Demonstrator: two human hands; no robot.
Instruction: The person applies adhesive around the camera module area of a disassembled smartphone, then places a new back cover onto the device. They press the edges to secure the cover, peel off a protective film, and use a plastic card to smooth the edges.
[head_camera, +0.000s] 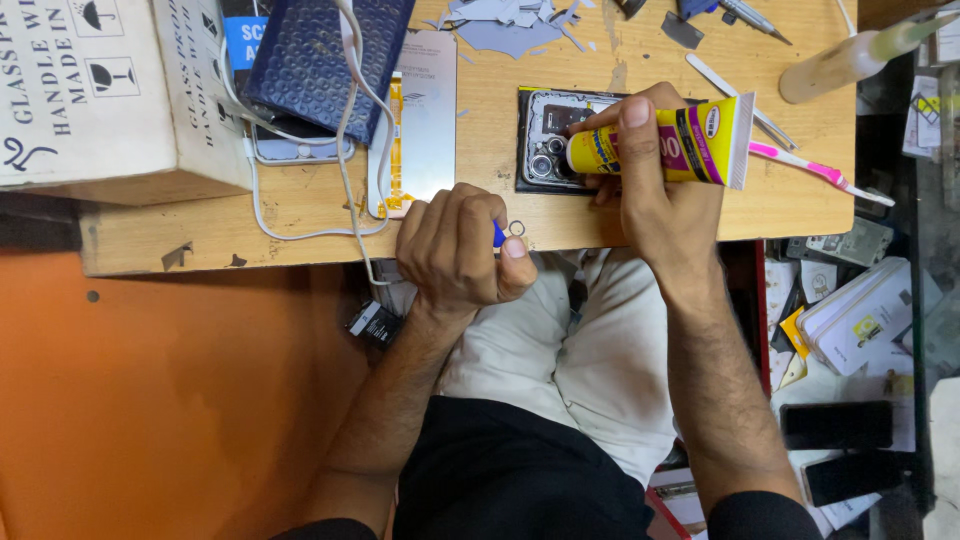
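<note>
I see the small ring (517, 229), a thin round piece, at the near edge of the bench (300, 215), pinched at the tip of a blue-handled tool (498, 234) that my left hand (460, 250) holds in a tight fist, thumb pressed alongside. The ring sits just to the right of that fist, over the bench lip.

Up and to the right, near the middle of the bench, lies the opened phone (548, 140), back cover off, its camera cluster showing at the near left corner. My right hand (650, 190) is wrapped around a yellow and magenta glue tube (665, 145), fingers closed on it, forefinger laid over the top. The tube's long axis runs left to right along the bench, nozzle end pointing left at the camera cluster, flat crimped end to the right.

So the ring lies below and a little left of the phone's cameras, closer to my left hand than my right; nozzle and ring are apart, with the bench edge between.

Further out: a pink toothbrush (820, 170) toward the right edge, a white cable (345, 150) looping down the left half, a blue padded envelope (320, 55) at the far side, and a cardboard box (100, 90) at the far left corner.
</note>
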